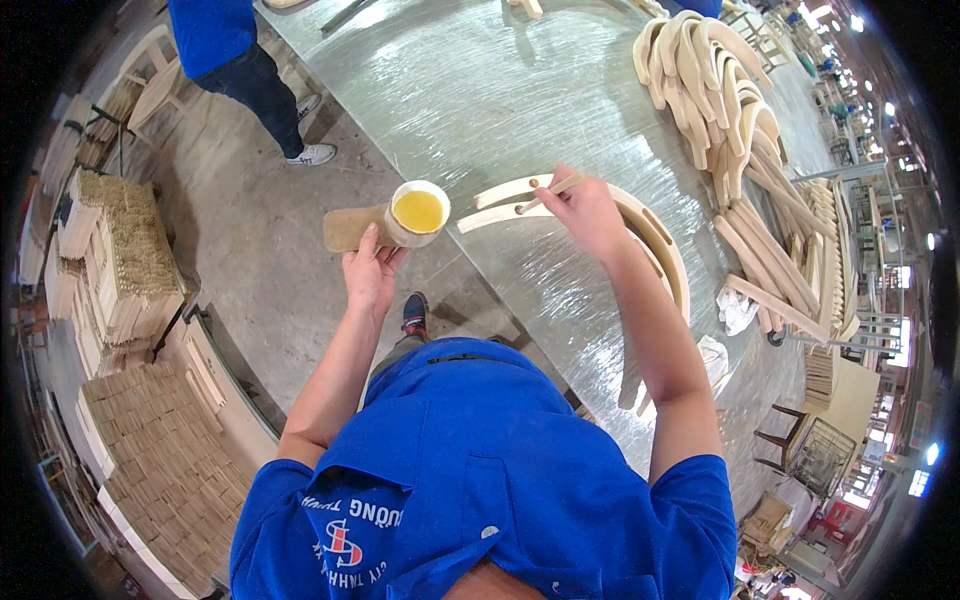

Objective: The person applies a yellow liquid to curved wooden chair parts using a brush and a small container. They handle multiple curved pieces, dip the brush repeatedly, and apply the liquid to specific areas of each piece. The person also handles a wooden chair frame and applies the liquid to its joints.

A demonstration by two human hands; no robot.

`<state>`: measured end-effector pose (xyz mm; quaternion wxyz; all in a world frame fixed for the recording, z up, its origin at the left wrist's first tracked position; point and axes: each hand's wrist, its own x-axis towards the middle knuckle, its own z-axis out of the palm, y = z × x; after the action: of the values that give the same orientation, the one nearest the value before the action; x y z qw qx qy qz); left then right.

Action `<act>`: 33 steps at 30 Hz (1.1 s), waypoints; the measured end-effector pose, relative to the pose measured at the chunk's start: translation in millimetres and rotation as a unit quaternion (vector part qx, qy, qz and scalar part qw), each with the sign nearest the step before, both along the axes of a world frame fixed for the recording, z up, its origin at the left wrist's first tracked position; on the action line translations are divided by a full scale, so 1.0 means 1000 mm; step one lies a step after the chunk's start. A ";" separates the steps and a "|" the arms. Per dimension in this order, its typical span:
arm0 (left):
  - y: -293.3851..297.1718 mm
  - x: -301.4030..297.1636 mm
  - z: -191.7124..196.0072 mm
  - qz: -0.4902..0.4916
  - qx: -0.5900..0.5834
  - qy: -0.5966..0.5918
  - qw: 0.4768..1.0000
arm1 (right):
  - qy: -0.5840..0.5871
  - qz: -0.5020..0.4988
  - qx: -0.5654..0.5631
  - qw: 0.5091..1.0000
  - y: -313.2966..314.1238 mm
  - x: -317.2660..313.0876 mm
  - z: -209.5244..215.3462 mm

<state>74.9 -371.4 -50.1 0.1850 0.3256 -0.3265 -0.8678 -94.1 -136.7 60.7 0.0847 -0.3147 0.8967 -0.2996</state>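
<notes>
My left hand (370,275) grips a white-rimmed cup (432,238) over the floor by the table edge. Yellow liquid (418,211) fills part of it, and a flat brown piece (350,229) juts out from its left side; whether the two are joined I cannot tell. Above the table, my right hand (588,212) pinches a thin wooden stick (546,195). The stick's lower tip is at a hole near the end of a curved wooden piece (487,217). A second curved piece (508,189), also with a hole, lies alongside it, partly hidden by my hand and forearm.
The shiny table (450,100) bears a heap of curved wooden parts (705,85) and straighter pieces (775,255) on the right, near a white cloth (737,310). Stacked wood (165,460) stands at left. Another person (250,80) stands beyond the table's left edge.
</notes>
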 end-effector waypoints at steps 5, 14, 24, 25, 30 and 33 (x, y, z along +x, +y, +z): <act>-0.010 -0.010 -0.001 -0.037 0.000 0.011 0.999 | 0.044 0.110 -0.035 0.992 0.010 0.000 0.010; -0.027 -0.043 0.001 -0.094 -0.019 0.021 0.995 | -0.141 -0.176 -0.376 0.899 0.039 0.020 -0.009; 0.007 -0.106 0.021 -0.233 -0.057 0.061 0.969 | -0.062 -0.272 -0.539 0.795 0.019 0.054 0.001; 0.010 -0.111 0.022 -0.236 -0.059 0.063 0.968 | -0.035 -0.285 -0.516 0.807 0.020 0.056 0.007; -0.008 -0.132 0.033 -0.127 -0.044 0.069 0.989 | -0.003 -0.312 -0.511 0.801 0.047 0.052 0.023; -0.050 -0.126 0.017 -0.077 -0.030 0.089 0.993 | -0.060 -0.280 -0.560 0.778 0.065 0.046 0.012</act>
<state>-51.3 -421.1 -33.0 0.1553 0.2154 -0.3591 -0.8947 -48.2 -71.9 73.1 -0.1403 -0.0230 0.6128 -0.7773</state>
